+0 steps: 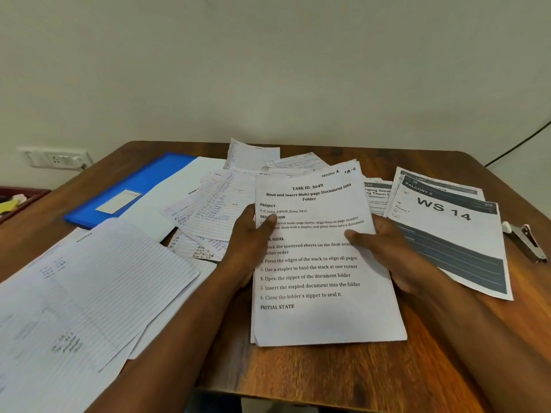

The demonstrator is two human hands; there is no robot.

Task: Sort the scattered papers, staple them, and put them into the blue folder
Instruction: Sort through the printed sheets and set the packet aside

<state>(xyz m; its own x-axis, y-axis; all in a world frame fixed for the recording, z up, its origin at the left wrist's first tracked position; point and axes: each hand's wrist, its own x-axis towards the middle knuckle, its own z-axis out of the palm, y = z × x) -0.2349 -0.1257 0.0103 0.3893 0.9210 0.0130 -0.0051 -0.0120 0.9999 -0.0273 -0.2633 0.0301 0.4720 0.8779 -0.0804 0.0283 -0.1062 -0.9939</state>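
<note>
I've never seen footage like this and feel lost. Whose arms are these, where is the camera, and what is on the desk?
There is no machine here: a person wears a camera on the head, looking down at their own arms. The left hand and right hand grip a printed stack of sheets by its sides, thumbs on top. On the wooden table lie lined handwritten papers, a blue folder at the far left, a page reading "WS 14", and a stapler at the right edge.
</note>
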